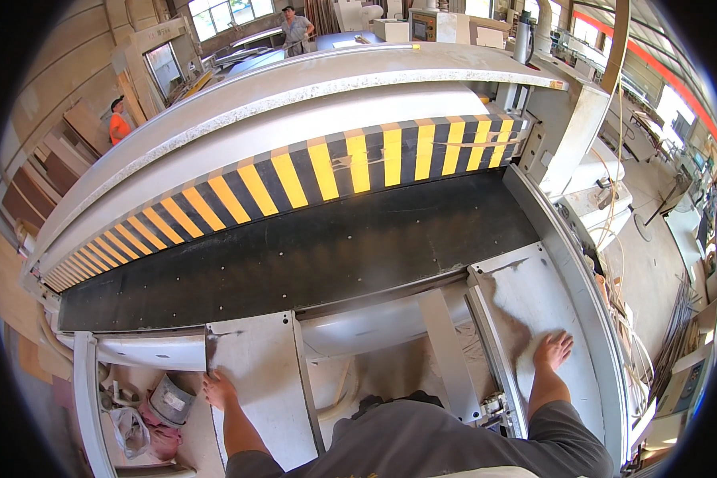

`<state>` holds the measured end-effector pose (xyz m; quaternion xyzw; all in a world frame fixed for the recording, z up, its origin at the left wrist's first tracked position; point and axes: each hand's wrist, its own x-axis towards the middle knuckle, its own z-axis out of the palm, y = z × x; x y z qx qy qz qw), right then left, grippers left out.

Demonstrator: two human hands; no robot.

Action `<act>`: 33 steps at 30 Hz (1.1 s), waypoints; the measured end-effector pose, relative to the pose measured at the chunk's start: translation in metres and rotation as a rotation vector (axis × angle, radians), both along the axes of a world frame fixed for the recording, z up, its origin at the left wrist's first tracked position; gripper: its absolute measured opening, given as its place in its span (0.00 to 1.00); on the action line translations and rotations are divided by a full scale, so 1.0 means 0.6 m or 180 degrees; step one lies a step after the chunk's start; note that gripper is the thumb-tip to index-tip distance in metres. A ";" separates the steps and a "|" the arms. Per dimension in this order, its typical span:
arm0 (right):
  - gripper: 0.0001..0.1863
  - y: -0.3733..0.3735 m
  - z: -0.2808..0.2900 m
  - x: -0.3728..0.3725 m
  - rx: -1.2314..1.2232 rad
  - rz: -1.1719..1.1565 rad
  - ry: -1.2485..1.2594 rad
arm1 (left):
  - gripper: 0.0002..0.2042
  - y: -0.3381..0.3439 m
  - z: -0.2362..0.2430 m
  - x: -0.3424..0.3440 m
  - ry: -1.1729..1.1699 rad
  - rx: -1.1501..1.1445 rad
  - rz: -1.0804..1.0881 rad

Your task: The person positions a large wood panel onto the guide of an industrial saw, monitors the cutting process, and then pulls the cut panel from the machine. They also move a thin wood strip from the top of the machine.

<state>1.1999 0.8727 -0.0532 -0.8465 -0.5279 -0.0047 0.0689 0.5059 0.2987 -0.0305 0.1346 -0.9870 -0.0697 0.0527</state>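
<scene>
My left hand [220, 389] rests at the left edge of a pale metal support plate [259, 358], its fingers reaching to the edge and holding no loose thing. On the right, my right hand [554, 350] lies on another pale support plate [526, 299], which has dark smudges; its fingers are stretched out with nothing in them. Beyond both plates runs the long black bed [334, 247] of a large machine. Above that bed spans a guard of yellow and black striped flaps [295, 177] under a broad pale beam [311, 84].
Between the plates is an open gap with a narrow grey bar [450, 354]. A grey bucket [171, 400] and plastic bags [130, 430] lie below on the left. One person [297, 32] stands behind the machine, another in orange [119, 123] at far left. Cables hang right.
</scene>
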 end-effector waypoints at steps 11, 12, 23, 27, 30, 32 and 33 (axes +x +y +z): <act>0.37 -0.002 0.002 -0.002 -0.0017 0.0015 -0.0016 | 0.31 0.004 0.006 0.003 -0.0016 -0.0038 0.0012; 0.37 -0.003 0.002 -0.002 -0.0014 0.0011 -0.0028 | 0.31 0.005 0.007 0.004 -0.0039 -0.0030 0.0009; 0.37 -0.005 0.014 -0.008 -0.0081 -0.0006 0.0005 | 0.32 0.001 0.003 0.001 -0.0052 0.0008 0.0021; 0.38 -0.006 0.017 -0.009 -0.0111 -0.0019 0.0025 | 0.32 0.006 0.007 0.004 -0.0094 0.0044 0.0026; 0.38 -0.005 0.017 -0.011 -0.0117 -0.0027 0.0031 | 0.32 0.003 0.005 0.003 -0.0084 0.0029 0.0018; 0.38 -0.003 0.017 -0.013 -0.0125 -0.0030 0.0036 | 0.32 0.000 0.003 0.001 -0.0069 0.0010 0.0022; 0.38 -0.004 0.017 -0.012 -0.0128 -0.0039 0.0031 | 0.32 0.001 0.003 0.001 -0.0073 -0.0011 0.0018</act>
